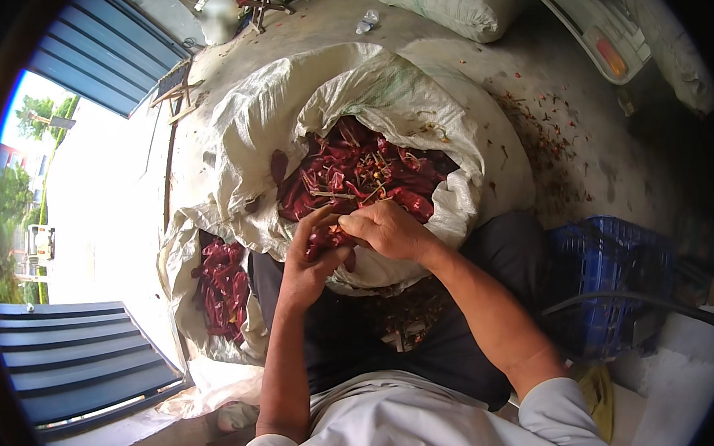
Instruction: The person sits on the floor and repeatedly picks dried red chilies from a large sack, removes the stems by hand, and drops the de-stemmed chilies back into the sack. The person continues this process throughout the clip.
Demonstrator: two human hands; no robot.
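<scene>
A large white woven sack (252, 119) stands before me, its rim rolled down around a heap of dried red chilies (353, 168) with loose stems among them. Over the sack's near rim, my left hand (310, 256) holds several dried red chilies (327, 240) between thumb and fingers. My right hand (388, 227) meets it from the right, thumb and forefinger pinched at the stem end of these chilies; whether a stem is between them cannot be seen. A smaller woven sack (180, 283) of red chilies (223, 289) is at the left.
Right of my leg is a blue plastic crate (617, 268) with a black hose (643, 297) beside it. Chili scraps (547, 131) litter the concrete floor. A full sack (447, 0), a plastic bottle (367, 21) and a folding stool (177, 96) stand or lie farther off.
</scene>
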